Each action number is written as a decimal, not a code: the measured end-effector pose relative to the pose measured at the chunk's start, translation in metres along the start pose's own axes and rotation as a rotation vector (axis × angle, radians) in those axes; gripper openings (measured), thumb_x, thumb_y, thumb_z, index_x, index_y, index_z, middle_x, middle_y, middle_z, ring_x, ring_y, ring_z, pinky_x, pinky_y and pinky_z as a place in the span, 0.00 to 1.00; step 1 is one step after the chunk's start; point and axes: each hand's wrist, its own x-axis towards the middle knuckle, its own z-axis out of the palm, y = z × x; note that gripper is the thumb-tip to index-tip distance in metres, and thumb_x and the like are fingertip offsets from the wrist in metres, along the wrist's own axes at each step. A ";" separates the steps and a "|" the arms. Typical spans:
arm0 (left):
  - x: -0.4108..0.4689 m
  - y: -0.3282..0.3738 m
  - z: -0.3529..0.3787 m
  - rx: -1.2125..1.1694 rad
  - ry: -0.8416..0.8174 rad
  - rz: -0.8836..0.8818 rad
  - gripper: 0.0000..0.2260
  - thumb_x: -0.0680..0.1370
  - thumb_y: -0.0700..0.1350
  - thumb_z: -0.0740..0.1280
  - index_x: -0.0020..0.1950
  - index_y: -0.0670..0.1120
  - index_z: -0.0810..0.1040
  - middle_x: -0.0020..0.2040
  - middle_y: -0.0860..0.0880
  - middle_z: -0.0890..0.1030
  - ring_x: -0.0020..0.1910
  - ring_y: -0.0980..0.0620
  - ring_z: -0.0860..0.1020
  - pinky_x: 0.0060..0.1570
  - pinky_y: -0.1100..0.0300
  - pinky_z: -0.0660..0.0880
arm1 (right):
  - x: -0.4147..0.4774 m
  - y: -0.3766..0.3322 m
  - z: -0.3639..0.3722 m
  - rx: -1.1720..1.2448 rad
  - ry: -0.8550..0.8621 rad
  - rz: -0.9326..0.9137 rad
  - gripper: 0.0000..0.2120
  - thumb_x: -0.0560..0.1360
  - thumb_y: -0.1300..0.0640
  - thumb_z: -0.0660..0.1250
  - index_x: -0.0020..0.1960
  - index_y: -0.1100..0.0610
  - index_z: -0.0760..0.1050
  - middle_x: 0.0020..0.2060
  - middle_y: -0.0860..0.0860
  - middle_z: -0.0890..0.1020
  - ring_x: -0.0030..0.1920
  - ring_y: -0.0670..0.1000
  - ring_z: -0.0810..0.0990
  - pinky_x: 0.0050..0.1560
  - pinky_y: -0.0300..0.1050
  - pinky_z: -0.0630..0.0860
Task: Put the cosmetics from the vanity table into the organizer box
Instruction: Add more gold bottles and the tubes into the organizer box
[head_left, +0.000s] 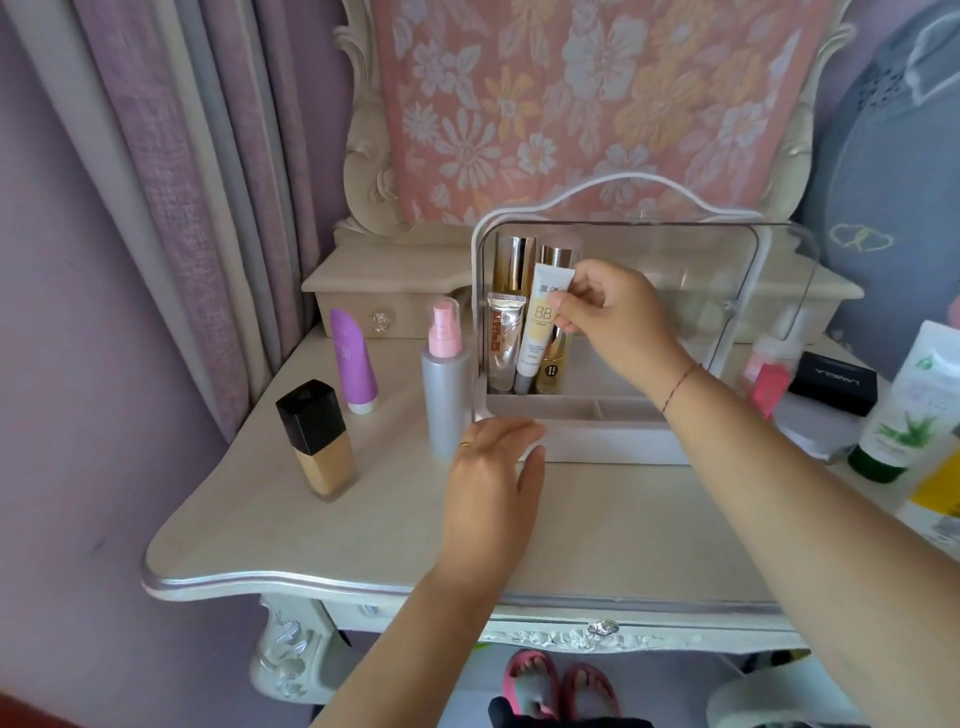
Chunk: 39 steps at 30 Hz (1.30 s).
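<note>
Tube (537, 332) between fingers of right hand (618, 322)

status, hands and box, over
Right hand pinches white BB cream tube upright inside clear white organizer box. Left hand rests at box's front left corner. Grey spray bottle, pink pump, beside that corner.

Lilac curtain (208, 208), pink slippers (525, 667)

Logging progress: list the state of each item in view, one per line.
Organizer box: front open.
BB cream tube: upright in box, pinched by right hand.
Spray bottle: upright, capped.
Purple tube: standing on its cap.
Foundation bottle: upright, capped.
Left hand: fingers relaxed, at box corner.
</note>
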 end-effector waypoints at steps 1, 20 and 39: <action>0.000 0.000 0.000 -0.002 0.000 0.001 0.09 0.73 0.36 0.68 0.51 0.43 0.82 0.50 0.48 0.82 0.50 0.48 0.77 0.53 0.69 0.66 | 0.000 0.001 0.002 -0.025 0.013 -0.008 0.07 0.75 0.59 0.67 0.47 0.63 0.78 0.35 0.49 0.81 0.35 0.46 0.79 0.40 0.41 0.78; 0.001 0.000 0.000 -0.026 -0.002 -0.019 0.09 0.72 0.35 0.69 0.51 0.42 0.82 0.50 0.47 0.82 0.50 0.49 0.77 0.52 0.68 0.66 | -0.010 0.003 0.015 -0.234 0.016 -0.101 0.11 0.72 0.56 0.71 0.33 0.54 0.72 0.26 0.46 0.68 0.27 0.43 0.66 0.29 0.26 0.65; 0.001 0.001 0.000 -0.008 -0.019 -0.041 0.10 0.73 0.37 0.69 0.52 0.43 0.81 0.51 0.48 0.81 0.52 0.50 0.76 0.54 0.68 0.66 | 0.003 0.002 0.013 -0.156 0.114 0.017 0.10 0.76 0.54 0.66 0.49 0.58 0.83 0.38 0.47 0.81 0.36 0.39 0.75 0.35 0.32 0.68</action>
